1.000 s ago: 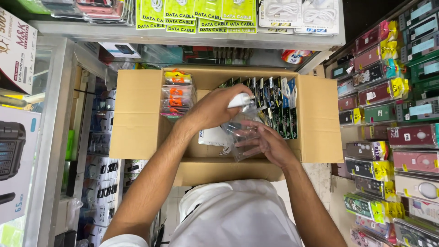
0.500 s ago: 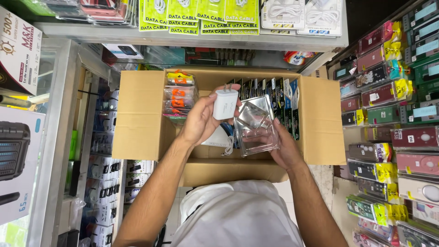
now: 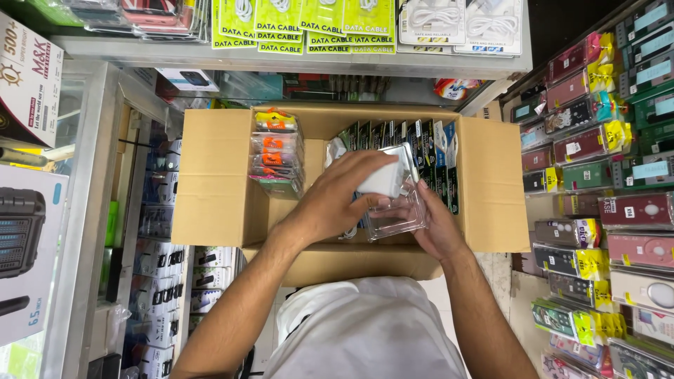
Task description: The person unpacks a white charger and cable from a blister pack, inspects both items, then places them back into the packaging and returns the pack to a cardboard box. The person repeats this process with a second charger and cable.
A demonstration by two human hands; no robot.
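Head view: the white charger point(image 3: 385, 177), raised half a second ago, has been lowered onto the clear plastic case point(image 3: 397, 214); it is pinched by the left hand point(image 3: 337, 200), the case gripped by the right hand point(image 3: 439, 226), above the cardboard box point(image 3: 210, 175)

left hand point(image 3: 337, 200): white charger point(image 3: 385, 179) lowered from raised | now pressed into clear plastic case point(image 3: 397, 214) | right hand point(image 3: 439, 228) under case

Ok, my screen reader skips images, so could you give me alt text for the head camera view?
Seen from above, a person's left hand holds a white charger block over a clear plastic case held by the right hand, above an open cardboard box. Inside are orange-labelled packets at left and dark packets at right. Shelves of phone cases flank it.
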